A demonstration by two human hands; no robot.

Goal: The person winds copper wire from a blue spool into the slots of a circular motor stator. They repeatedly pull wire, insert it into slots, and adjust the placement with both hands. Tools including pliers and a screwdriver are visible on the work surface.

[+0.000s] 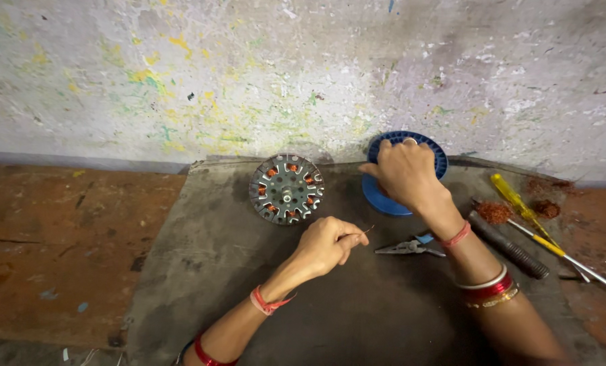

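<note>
My right hand (404, 173) rests on top of a blue plastic wire spool (384, 196) that stands near the wall, fingers curled over its upper rim. My left hand (326, 244) is closed in a pinch on the end of a thin copper wire (367, 231), a little in front of the spool. A round metal stator (286, 188) with copper windings in its slots lies flat to the left of the spool, apart from both hands.
All this sits on a dark grey mat (201, 271) on a reddish floor by a paint-spattered wall. Pliers with blue handles (411, 247) lie beside my right wrist. A yellow-handled screwdriver (526, 217), a dark rod (509, 247) and clumps of copper wire scrap (496, 212) lie at the right.
</note>
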